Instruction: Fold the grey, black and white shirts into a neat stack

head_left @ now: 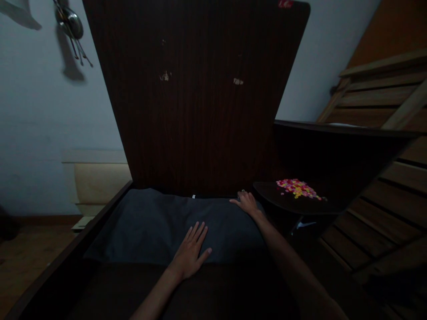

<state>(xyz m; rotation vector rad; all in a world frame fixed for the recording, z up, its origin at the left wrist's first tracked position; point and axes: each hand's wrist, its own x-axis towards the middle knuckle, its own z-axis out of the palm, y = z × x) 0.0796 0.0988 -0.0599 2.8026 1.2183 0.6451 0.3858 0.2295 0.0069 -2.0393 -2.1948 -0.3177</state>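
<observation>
A dark grey pillow [150, 226] lies lengthwise against the foot of a tall dark wooden headboard [200, 111]. A small white tag shows at the pillow's far edge. My left hand [191, 253] rests flat on the near middle of the pillow, fingers stretched out and thumb apart. At the pillow's far right corner is my right hand [247, 203], its fingers curled over the edge and the thumb pointing left across the cloth. The fingertips are partly hidden there, and a small shiny bit beside them is too small to name.
To the right, a dark shelf [267, 189] holds a pile of pink, red and yellow petal-like pieces [298, 188]. Wooden slats [383, 218] lean beyond it. A raised side rail [76, 240] runs along the left. A metal object [71, 24] hangs on the wall.
</observation>
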